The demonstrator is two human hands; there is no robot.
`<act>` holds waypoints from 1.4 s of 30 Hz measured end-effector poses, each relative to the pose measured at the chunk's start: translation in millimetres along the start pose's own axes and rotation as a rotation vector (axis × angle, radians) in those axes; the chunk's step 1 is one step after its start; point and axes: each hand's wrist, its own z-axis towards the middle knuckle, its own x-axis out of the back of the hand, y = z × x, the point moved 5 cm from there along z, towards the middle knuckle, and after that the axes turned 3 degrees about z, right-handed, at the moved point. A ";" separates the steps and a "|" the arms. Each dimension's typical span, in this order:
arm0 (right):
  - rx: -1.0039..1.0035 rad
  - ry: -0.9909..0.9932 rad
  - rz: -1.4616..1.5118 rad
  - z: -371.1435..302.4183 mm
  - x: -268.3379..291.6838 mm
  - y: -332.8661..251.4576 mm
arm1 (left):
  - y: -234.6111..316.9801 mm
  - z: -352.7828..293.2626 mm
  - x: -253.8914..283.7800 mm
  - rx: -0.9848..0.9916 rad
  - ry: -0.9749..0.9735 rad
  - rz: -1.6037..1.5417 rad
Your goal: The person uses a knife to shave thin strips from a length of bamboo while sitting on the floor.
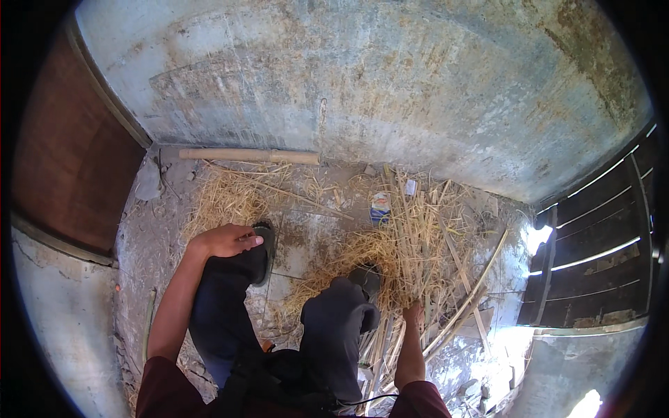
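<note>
A crouching person's left hand (226, 241) rests flat and empty on the left knee (233, 268), while the right hand (414, 315) reaches into dry straw (390, 258); its grip cannot be told. One small carton (380, 207) lies among stalks

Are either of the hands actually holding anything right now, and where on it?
Left hand holds nothing; it rests on the left knee. Right hand reaches into the straw; any grip cannot be told.
</note>
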 end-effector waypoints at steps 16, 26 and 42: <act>0.119 -0.007 0.091 -37.1 73.6 -7.2 | 15.4 -4.7 5.8 -0.023 0.024 0.063; 0.270 0.084 0.028 -78.2 130.7 -4.4 | 23.3 -14.5 2.6 -0.060 0.040 0.083; 0.573 -0.176 0.492 -92.9 151.3 4.6 | 21.9 -23.1 1.0 -0.120 0.057 0.129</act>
